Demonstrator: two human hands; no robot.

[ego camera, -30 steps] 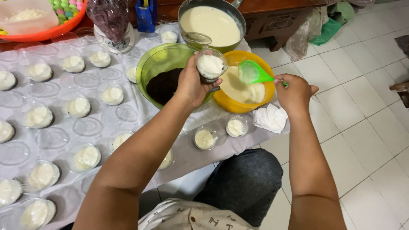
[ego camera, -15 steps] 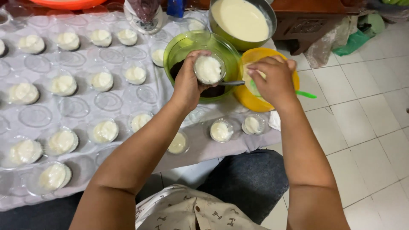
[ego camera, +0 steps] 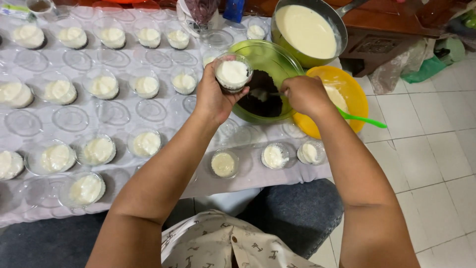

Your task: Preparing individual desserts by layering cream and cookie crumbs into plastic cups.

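A: Where is the cup point(ego camera: 233, 73)?

B: In the left hand point(ego camera: 213, 97), held up over the near rim of the green bowl point(ego camera: 275, 59). The fingers wrap its side and base. It holds a white cream almost to the top.

A: And the right hand point(ego camera: 306, 94)?

B: Just right of the cup, above the seam between the green bowl and the yellow bowl point(ego camera: 349, 84). It is curled closed around a spoon point(ego camera: 260, 93), whose bowl hangs over the dark crumbs point(ego camera: 265, 101) in the green bowl.

A: What else is in the containers?

B: The yellow bowl holds a pale cream and a green spatula point(ego camera: 364, 119), its handle sticking out over the rim toward the tiled floor. Behind, a metal pot point(ego camera: 307, 30) is full of the same pale cream.

A: And the table?

B: A white cloth point(ego camera: 124, 119) covered with rows of small clear cups point(ego camera: 104, 85), many filled with cream, and flat clear lids point(ego camera: 70, 118) between them. Three filled cups sit at the near edge, below the hands.
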